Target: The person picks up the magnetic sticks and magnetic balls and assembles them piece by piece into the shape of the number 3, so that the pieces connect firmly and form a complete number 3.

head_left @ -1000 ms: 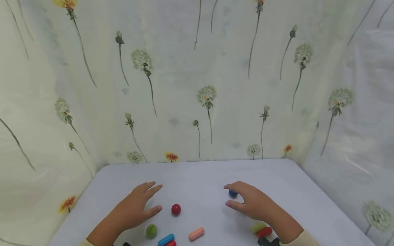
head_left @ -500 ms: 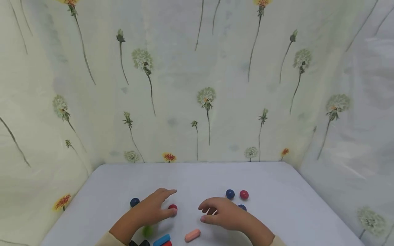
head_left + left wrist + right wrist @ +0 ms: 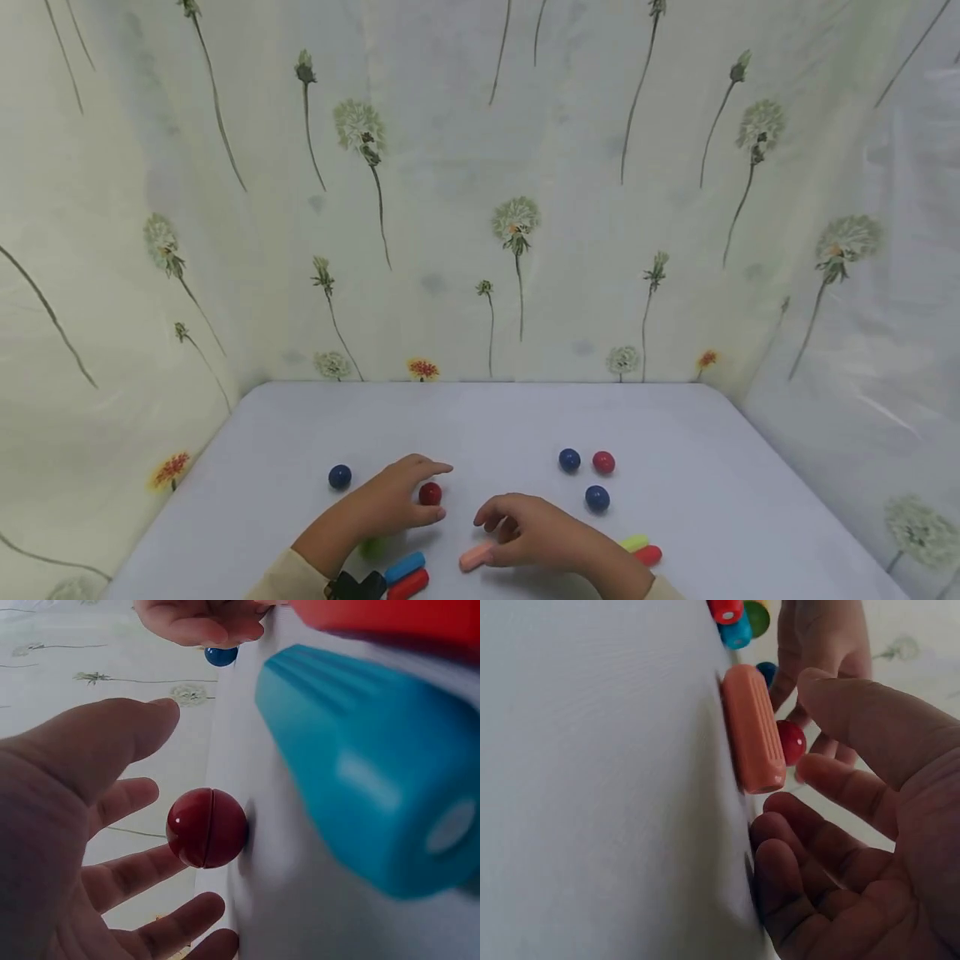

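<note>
Thumb and fingers of my left hand [image 3: 393, 504] spread around a glossy red ball [image 3: 431, 494] on the white table. In the left wrist view this ball [image 3: 206, 828] shows a groove round it, with the fingers behind it; whether they touch it I cannot tell. My right hand [image 3: 536, 533] hovers low by a peach-coloured ridged stick [image 3: 475, 557], its fingers loosely bent. In the right wrist view the stick [image 3: 754, 731] lies on the table, apart from those fingers. A green ball [image 3: 371, 547] is mostly hidden below my left hand.
A blue stick [image 3: 405, 567] and a red stick [image 3: 408, 585] lie near my left wrist. One dark blue ball [image 3: 340, 477] sits left; two blue balls [image 3: 597, 498] and a red ball [image 3: 603, 462] sit right. Yellow-green [image 3: 633, 543] and red sticks [image 3: 647, 555] lie beyond my right forearm.
My right hand has moved left and down, from the balls on the right to the peach stick. My left hand has moved right, to the red ball. The head view has shifted slightly.
</note>
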